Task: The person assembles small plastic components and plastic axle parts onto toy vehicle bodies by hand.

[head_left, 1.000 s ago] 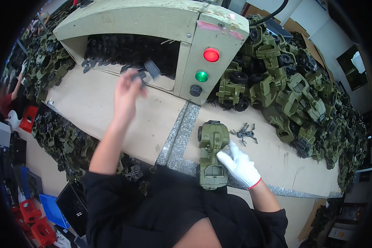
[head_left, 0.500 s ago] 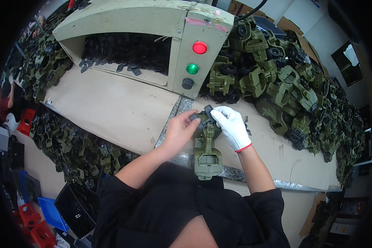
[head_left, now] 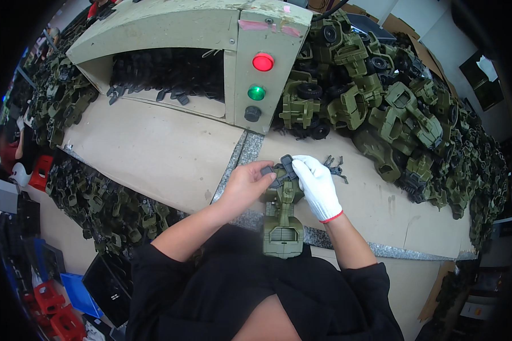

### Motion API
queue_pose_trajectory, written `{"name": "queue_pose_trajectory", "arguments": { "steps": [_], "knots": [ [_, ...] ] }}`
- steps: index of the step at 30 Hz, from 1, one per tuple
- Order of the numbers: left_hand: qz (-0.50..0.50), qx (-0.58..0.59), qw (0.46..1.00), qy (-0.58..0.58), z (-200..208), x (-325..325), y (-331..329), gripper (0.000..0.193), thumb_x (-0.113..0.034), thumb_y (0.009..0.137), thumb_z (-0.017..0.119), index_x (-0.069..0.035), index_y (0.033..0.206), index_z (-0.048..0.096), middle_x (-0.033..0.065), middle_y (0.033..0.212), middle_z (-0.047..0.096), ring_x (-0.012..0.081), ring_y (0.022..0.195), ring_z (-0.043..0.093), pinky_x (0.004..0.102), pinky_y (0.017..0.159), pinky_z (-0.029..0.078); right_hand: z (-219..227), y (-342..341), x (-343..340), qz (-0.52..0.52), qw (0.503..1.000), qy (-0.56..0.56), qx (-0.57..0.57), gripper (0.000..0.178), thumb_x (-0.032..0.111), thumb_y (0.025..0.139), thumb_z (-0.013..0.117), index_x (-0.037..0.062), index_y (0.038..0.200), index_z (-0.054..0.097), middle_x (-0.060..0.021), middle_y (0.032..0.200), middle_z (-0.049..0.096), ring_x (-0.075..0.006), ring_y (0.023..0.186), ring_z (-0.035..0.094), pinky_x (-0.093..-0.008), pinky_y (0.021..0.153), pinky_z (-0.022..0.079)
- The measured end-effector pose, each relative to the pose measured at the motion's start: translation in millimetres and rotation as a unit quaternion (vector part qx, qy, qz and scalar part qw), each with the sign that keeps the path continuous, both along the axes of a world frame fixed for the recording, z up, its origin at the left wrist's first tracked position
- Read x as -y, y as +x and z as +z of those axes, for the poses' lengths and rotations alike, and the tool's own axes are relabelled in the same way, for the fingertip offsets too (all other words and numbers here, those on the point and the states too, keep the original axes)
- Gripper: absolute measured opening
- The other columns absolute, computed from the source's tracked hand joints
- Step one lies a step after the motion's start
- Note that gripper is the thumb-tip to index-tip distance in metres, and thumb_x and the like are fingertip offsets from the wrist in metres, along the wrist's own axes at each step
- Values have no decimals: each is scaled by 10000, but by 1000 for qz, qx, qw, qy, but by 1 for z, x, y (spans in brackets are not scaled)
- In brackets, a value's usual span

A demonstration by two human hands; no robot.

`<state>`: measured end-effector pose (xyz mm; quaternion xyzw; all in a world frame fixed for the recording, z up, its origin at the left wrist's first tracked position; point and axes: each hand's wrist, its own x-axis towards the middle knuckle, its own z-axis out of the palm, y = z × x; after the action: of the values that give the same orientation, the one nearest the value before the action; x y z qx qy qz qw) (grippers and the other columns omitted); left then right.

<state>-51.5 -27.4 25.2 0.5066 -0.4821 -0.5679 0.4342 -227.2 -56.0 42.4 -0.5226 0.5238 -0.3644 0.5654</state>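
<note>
An olive-green plastic toy vehicle body point(head_left: 283, 234) lies lengthwise in front of me, its near end at the table's edge by my black clothing. At its far end sits a dark grey plastic part point(head_left: 288, 167) with two flat pads, resting on or against the body. My bare left hand point(head_left: 246, 183) pinches the part's left pad between thumb and fingers. On the other side, my right hand point(head_left: 318, 187), in a white glove with a red cuff, is closed on the right pad. The gloved fingertips are partly hidden.
Ahead stands a cream machine housing point(head_left: 153, 34) with red and green lights, dark small parts piled in its opening. To the right is a heap of green toy vehicle bodies point(head_left: 404, 125). Small dark pieces point(head_left: 335, 166) lie beyond my glove. More green parts point(head_left: 105, 204) fill the left.
The view has shifted slightly. Both hands stay on the dark grey part over the vehicle body, and more of the small dark pieces beyond the glove now shows.
</note>
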Motion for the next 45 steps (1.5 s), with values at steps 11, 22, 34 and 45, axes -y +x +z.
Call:
{"name": "queue_pose_trajectory", "arguments": {
  "steps": [11,22,34,45],
  "knots": [
    [-126,271,953,-49,44,20,0,302,-119,843,593,41,1098,569,66,614,555,102,550,483,259,518,401,4,-5,-2,38,999,-13,-25,195,186,894,474,40,1007,539,36,725,465,-34,581,370,-190,499,315],
    [-187,392,892,-127,46,24,-2,234,-119,861,512,68,992,565,269,790,598,416,812,578,462,746,449,22,-9,0,122,983,-31,-130,239,184,910,427,38,1094,467,-12,697,476,-71,588,437,-233,504,393],
    [-202,399,885,-131,39,16,-2,326,-185,871,512,77,1064,531,258,830,607,412,804,582,445,753,454,26,-12,-9,106,982,40,-148,259,188,901,431,29,1102,471,-54,693,535,-129,588,525,-279,522,449],
    [-118,562,777,-259,50,-4,-27,688,-388,657,685,56,1117,430,182,815,588,309,711,598,359,630,514,8,-30,-7,98,892,-255,-361,403,324,878,464,55,1178,485,-186,936,622,-353,802,606,-425,726,479]
  ]
}}
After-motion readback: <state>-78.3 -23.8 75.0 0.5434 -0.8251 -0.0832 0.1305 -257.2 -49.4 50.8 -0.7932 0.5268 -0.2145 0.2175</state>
